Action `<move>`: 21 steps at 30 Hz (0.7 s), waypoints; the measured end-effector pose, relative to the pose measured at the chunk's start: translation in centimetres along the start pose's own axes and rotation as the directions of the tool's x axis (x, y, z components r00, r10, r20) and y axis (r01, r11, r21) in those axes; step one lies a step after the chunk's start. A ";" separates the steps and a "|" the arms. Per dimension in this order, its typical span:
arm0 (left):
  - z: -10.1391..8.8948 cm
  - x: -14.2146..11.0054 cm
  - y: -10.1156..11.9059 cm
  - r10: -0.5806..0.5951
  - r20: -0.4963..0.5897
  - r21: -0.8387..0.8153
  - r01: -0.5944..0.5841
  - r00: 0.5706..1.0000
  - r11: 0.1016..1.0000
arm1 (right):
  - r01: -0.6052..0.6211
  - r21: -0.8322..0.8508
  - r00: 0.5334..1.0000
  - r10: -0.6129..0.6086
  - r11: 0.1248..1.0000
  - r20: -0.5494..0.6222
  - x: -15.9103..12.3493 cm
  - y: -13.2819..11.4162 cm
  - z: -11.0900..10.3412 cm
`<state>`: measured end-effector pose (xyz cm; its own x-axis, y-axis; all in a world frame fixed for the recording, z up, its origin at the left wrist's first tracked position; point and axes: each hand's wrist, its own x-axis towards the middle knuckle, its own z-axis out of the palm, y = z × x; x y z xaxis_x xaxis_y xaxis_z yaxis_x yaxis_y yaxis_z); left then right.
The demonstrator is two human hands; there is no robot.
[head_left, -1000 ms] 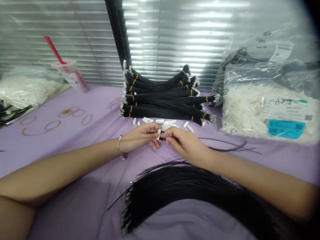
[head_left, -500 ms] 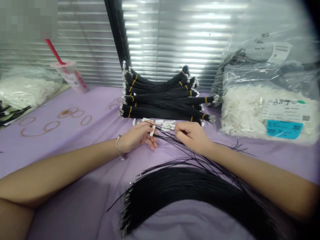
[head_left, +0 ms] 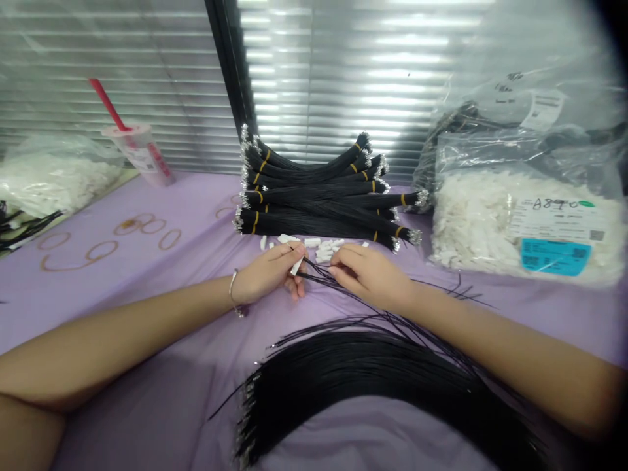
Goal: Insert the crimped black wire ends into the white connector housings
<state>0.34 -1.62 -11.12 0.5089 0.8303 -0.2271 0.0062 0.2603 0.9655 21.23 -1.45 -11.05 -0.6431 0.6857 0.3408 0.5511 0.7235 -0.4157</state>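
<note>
And there the left hand [head_left: 267,276] pinched the connector [head_left: 297,265] while the right hand [head_left: 369,278] clasped the black wires [head_left: 321,276] (tips just beside it, aimed left)!

Both forearms reaching inward, left hand [head_left: 267,275] and right hand [head_left: 370,278] just apart, fingers curled in a pinch, backs upward.

A white plastic connector housing [head_left: 297,265] juts from the fingertips of the left hand [head_left: 267,275]. Thin black wires [head_left: 318,275] reach it from the right hand [head_left: 367,278], which pinches them. Loose white housings [head_left: 321,250] lie just beyond both hands, and a fanned sheaf of black wires [head_left: 343,379] spreads below them, nearer the person.
</note>
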 end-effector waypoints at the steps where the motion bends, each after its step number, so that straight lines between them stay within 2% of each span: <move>1: 0.0 0.0 0.0 0.005 0.010 0.026 -0.005 1.000 1.000 | -0.005 -0.026 1.000 0.005 1.000 0.006 0.1 -0.3 0.0; 3: 0.0 -0.1 0.0 0.013 0.038 0.080 -0.016 0.999 0.997 | -0.009 -0.018 1.000 0.009 1.000 0.017 0.3 -0.9 0.3; 8: 0.2 -0.3 0.1 0.050 0.101 0.142 -0.065 0.994 0.988 | -0.096 0.232 0.994 0.107 0.968 -0.034 0.9 -1.3 1.2; 11: -0.1 -0.2 0.0 0.047 0.099 0.105 -0.057 0.994 0.993 | -0.124 0.288 0.982 0.159 0.949 -0.104 1.0 -0.6 1.4; 15: -0.7 0.2 0.1 -0.004 0.131 -0.044 0.010 0.991 0.999 | -0.119 0.311 0.953 0.197 0.943 -0.231 0.7 0.1 1.2; 17: -0.9 0.4 0.3 -0.045 0.141 -0.101 0.059 0.989 0.993 | -0.051 0.262 0.947 0.130 0.964 -0.293 0.4 0.1 0.9; 21: -1.1 0.4 0.5 -0.075 0.147 -0.150 0.097 0.986 0.984 | 0.129 0.054 0.918 -0.099 0.990 -0.384 -0.2 -0.3 0.5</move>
<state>-0.36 -0.61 -10.84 0.6278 0.7270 -0.2779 -0.0738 0.4111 0.9086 20.93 -1.80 -11.43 -0.4405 0.5884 0.6781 0.4341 0.8007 -0.4128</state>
